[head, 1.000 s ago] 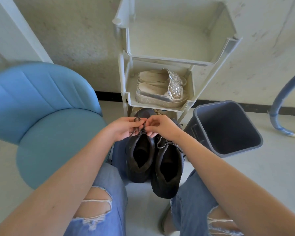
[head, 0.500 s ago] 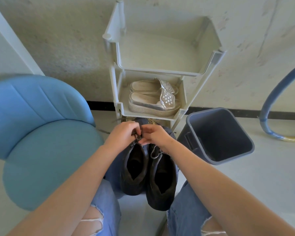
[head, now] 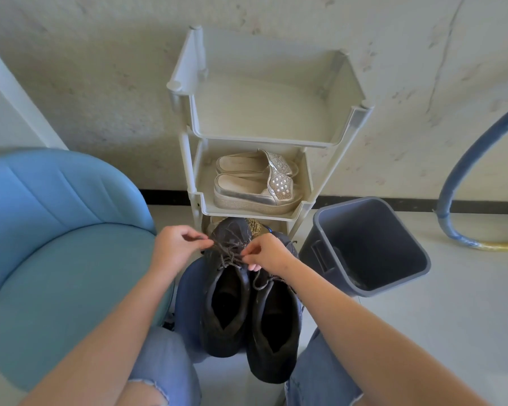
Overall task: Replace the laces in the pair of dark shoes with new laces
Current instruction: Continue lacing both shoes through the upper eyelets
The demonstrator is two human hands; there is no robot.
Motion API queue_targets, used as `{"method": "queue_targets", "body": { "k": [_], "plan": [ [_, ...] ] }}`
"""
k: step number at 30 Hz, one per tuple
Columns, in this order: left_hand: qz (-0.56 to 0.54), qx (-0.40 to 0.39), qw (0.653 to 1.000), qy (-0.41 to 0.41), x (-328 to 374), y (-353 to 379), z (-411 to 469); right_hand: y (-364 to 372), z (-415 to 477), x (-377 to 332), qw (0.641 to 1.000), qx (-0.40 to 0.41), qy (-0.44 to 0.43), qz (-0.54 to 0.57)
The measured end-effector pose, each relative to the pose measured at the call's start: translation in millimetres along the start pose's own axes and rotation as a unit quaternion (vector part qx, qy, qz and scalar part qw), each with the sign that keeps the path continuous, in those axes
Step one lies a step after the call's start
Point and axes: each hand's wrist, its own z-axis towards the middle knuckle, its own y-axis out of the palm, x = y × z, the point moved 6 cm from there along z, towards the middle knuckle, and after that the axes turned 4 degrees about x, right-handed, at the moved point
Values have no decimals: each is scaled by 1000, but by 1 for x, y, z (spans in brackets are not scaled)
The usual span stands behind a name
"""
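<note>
Two dark shoes stand side by side between my knees, toes pointing away from me. The left shoe [head: 223,312] carries a dark speckled lace [head: 228,254] across its tongue. My left hand [head: 176,249] pinches one strand of that lace at the shoe's left side. My right hand [head: 266,254] pinches another strand at its right side. The right shoe [head: 276,332] has its own dark lace [head: 261,284] lying loose at the top, partly under my right wrist.
A pale plastic rack [head: 276,213] stands ahead against the wall, with silver slip-on shoes [head: 255,186] on its middle shelf. A grey bin [head: 364,247] sits on the floor to the right, a blue chair [head: 56,230] to the left, a blue hose [head: 464,159] far right.
My hands were close together over the left shoe's lace; now they have drawn apart, each pulling a strand sideways. The head camera has tilted, shifting the scene lower in view.
</note>
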Motion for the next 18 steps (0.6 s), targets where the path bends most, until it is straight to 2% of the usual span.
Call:
{"method": "queue_targets", "body": {
  "k": [2, 4, 6, 10, 13, 18],
  "plan": [
    [-35, -20, 995, -90, -19, -5, -2, -1, -2, 4, 998, -19, 7, -60],
    [-113, -38, 974, -193, -35, -7, -7, -1, -3, 7, 994, -39, 16, -99],
    [-162, -45, 952, -257, -43, -7, -11, -1, -3, 8, 991, -46, 14, -129],
    [-234, -43, 911, -337, -45, 0, -15, 0, -4, 6, 984, -45, -2, -170],
    [-299, -28, 870, -390, -51, 2, -17, -2, -4, 3, 981, -26, -17, -191],
    [-398, -50, 795, -454, -54, 8, -23, -3, -4, 4, 975, -33, -24, -217]
  ]
}}
